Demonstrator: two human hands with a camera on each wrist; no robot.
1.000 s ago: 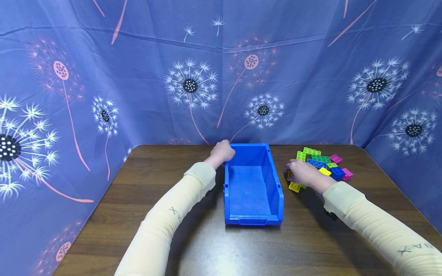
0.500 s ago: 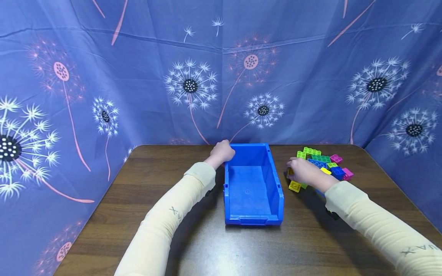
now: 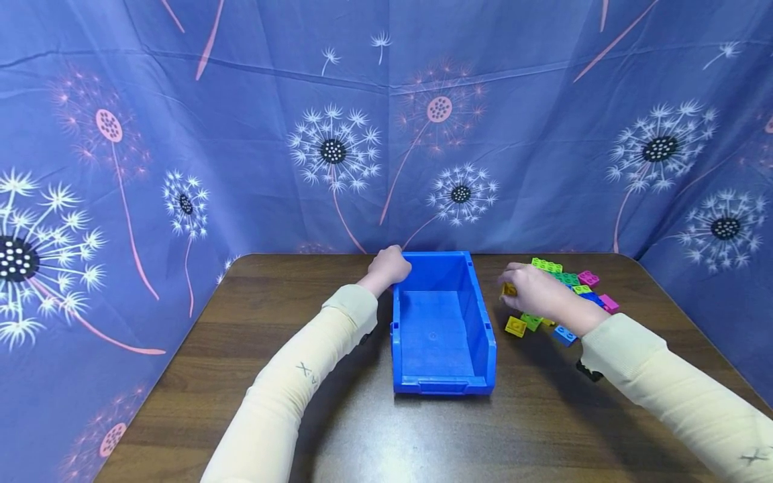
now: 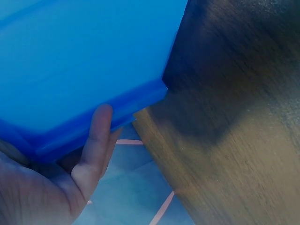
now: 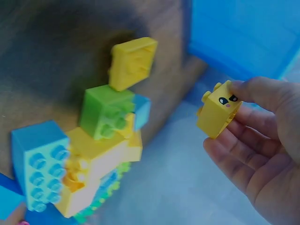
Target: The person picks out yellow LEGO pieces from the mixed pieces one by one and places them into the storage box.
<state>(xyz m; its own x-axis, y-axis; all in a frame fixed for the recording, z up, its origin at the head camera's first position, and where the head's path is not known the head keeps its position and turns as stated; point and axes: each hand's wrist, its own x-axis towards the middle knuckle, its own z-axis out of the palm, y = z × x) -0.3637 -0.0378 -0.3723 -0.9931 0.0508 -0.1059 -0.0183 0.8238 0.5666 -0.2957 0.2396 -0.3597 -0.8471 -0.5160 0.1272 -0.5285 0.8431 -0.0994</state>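
Observation:
A blue plastic bin (image 3: pixel 437 335) stands mid-table with nothing inside. My left hand (image 3: pixel 389 265) grips the far left corner of its rim; in the left wrist view a finger (image 4: pixel 100 126) lies along that rim. My right hand (image 3: pixel 534 290) is up over the left side of a brick pile, right of the bin. It pinches a yellow toy brick (image 5: pixel 218 108) with a printed face between thumb and fingers. Below it lie another yellow brick (image 3: pixel 516 327), a green brick (image 3: pixel 531 321) and a light blue brick (image 3: pixel 564 335).
Behind the right hand are lime green bricks (image 3: pixel 546 265), a dark green brick (image 3: pixel 566 279) and pink bricks (image 3: pixel 588 278). Brown wooden tabletop (image 3: pixel 272 315) surrounds the bin. A blue dandelion-print cloth (image 3: pixel 386 134) hangs along the back and sides.
My right hand has risen from the pile with the yellow brick, uncovering the green and light blue bricks beneath. My left hand and the bin have stayed put.

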